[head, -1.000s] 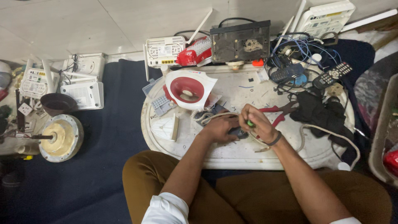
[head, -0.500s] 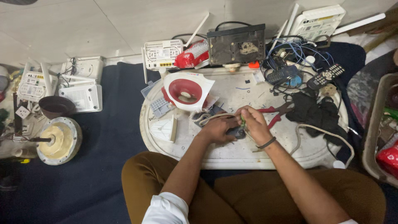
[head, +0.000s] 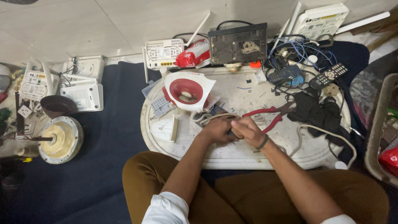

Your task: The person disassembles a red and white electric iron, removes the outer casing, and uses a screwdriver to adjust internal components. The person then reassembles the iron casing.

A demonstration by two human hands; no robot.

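Both hands meet at the near middle of the white oval tray: the left hand and the right hand are curled together round a small dark part, mostly hidden by the fingers, with a pale cord looping out to the left. Just right of them lie red-handled pliers. Farther off stands a red and white iron shell, and beyond it a dark metal box
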